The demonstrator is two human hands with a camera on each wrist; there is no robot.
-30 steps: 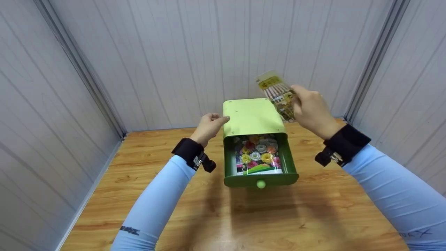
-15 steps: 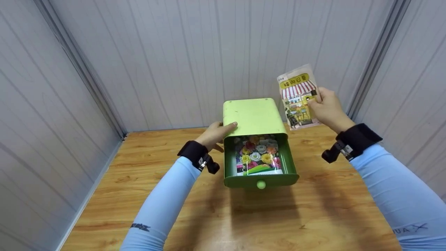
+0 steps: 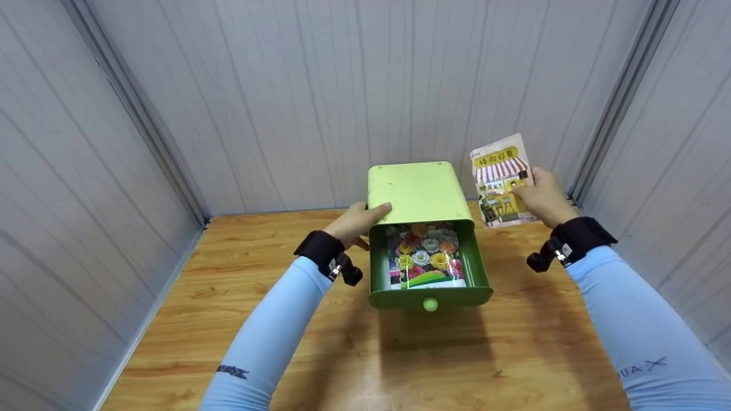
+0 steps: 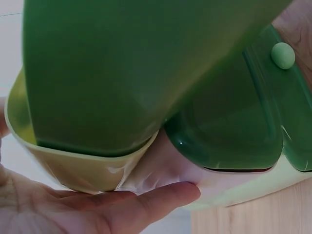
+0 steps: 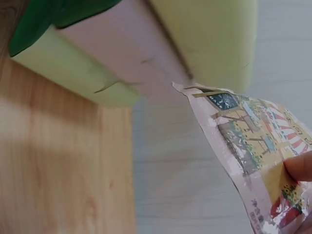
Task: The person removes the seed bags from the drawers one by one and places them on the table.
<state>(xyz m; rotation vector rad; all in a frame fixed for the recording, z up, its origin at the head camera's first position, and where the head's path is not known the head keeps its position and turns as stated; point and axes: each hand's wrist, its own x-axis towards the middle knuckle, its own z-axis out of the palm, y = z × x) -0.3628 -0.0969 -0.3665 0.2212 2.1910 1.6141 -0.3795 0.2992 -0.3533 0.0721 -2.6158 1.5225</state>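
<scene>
My right hand (image 3: 546,198) pinches a seed packet (image 3: 495,194) near its right edge, thumb on the printed front. The packet shows a yellow sign and a red-striped awning, and it is held in the air right of a light green drawer box (image 3: 420,191). Below that box's roof, a dark green drawer (image 3: 394,298) is pulled out, with a flower-printed packet (image 3: 421,258) lying inside. My left hand (image 3: 351,222) rests on the box's left side, thumb over the top edge. In the left wrist view its fingers (image 4: 146,207) lie fairly straight along the stacked units.
Under the top box come a pink unit (image 5: 124,46) and a lower light green one (image 5: 68,66), their drawers pushed in. The stack stands on a wood-grain table (image 3: 257,297), near the panelled back wall (image 3: 274,103). Side walls bound both sides.
The packet has swung from above the box out to the right, turned its front toward me, and then dropped slightly. My left hand has come from beside the box's corner onto its side.
</scene>
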